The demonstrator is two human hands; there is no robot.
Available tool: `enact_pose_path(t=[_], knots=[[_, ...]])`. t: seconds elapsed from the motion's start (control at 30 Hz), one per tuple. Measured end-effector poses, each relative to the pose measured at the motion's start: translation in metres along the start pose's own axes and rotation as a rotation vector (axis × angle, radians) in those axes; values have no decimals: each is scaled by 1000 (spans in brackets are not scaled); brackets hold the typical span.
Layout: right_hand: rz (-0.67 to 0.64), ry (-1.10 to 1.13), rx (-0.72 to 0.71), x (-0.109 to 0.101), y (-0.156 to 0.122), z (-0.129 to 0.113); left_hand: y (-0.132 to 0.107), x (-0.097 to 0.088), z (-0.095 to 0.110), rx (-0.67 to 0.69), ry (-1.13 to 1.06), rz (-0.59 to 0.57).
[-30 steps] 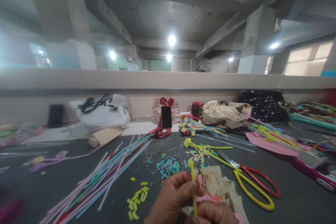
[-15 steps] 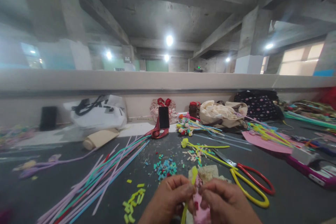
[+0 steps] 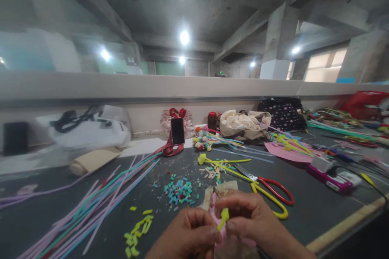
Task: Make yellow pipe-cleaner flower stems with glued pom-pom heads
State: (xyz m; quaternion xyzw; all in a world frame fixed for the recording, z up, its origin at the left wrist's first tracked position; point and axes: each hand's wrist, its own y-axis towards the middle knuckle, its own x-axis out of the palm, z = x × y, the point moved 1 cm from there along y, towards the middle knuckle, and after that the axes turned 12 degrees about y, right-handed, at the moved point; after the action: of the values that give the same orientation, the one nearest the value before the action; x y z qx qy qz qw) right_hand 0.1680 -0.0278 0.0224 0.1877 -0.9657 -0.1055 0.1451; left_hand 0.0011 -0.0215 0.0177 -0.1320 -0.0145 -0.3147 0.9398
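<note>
My left hand (image 3: 187, 236) and my right hand (image 3: 251, 218) meet at the bottom centre over a dark table (image 3: 306, 194). Both are closed in a pinch. Between their fingertips sits a yellow-green pipe cleaner (image 3: 224, 215), pressed against a pink piece (image 3: 215, 212) that the hands also hold. A beige scrap (image 3: 223, 188) lies just behind the hands. Scissors with red and yellow handles (image 3: 270, 194) lie right of them, close to my right hand.
Several long coloured pipe cleaners (image 3: 100, 202) fan out on the left. Blue cut bits (image 3: 179, 191) and green cut bits (image 3: 138, 226) lie ahead. A phone on a red stand (image 3: 177, 131), bags (image 3: 243, 123) and a pink tool (image 3: 330, 178) stand further back and right.
The view has swung to the right. The yellow-green pipe cleaner, upright a second ago, now sits lower and shorter between both pinching hands against the pink piece.
</note>
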Motion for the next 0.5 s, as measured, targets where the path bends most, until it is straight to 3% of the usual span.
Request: enact_pose_path(t=[0.13,0.5], knots=[[18,-4,5,3,1,1,4,-3,1,-4,45,-83],[36,-45,5,5,0,-2,2,-3,6,-6,92,-95]])
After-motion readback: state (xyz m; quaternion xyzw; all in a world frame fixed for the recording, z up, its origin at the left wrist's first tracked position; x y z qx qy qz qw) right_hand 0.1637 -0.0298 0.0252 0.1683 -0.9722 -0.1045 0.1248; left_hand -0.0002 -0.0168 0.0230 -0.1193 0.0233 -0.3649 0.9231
